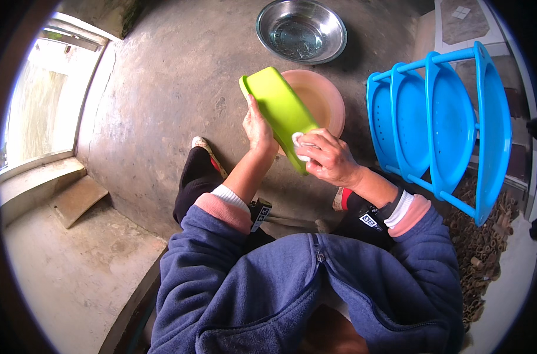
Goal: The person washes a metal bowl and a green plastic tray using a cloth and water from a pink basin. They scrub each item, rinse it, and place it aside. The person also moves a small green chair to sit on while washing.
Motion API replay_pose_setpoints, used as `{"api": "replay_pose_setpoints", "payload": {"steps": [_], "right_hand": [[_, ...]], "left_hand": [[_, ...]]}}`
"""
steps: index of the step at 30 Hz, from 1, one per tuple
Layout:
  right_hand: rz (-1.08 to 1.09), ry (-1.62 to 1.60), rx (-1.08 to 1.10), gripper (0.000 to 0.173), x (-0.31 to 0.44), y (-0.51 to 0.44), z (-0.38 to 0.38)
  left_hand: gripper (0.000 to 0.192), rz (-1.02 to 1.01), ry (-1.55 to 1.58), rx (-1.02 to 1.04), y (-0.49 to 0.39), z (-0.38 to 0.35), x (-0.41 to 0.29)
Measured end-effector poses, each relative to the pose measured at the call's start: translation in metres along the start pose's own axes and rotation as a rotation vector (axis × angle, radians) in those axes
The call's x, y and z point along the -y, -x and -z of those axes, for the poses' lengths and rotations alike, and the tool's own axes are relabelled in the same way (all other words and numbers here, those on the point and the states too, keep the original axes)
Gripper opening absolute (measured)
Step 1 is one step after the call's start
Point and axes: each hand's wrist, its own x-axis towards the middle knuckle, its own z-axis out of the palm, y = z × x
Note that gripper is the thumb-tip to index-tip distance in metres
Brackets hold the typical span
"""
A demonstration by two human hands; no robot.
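Observation:
My left hand (258,127) grips the left long side of a lime-green plastic container (281,102), which is tilted so that a smooth outer face shows. A wadded white cloth (300,146) is in my right hand (329,158), pressed against the container's lower right part. Beneath and behind the container stands a pink basin (335,95) with brownish, cloudy water in it; the container hides its left part. Past the pink basin, a stainless steel basin (263,33) on the floor holds some clear water.
A blue plastic rack with several oval tiers (450,128) stands at the right. Behind it lies a heap of small brown hollow pieces (480,261) along a pale ledge. At the left are a doorway, a raised concrete step (87,261) and a small board (80,200).

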Motion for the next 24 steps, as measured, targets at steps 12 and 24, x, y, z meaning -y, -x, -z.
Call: {"api": "replay_pose_setpoints", "payload": {"steps": [12,24], "right_hand": [[-0.027,-0.047,-0.051,0.023,-0.01,0.016,-0.002],[-0.198,0.019,-0.097,0.012,-0.037,0.029,0.015]], "left_hand": [[0.061,0.002,0.117,-0.133,-0.013,0.005,0.006],[0.056,0.056,0.14,-0.194,-0.028,0.016,-0.001]]}}
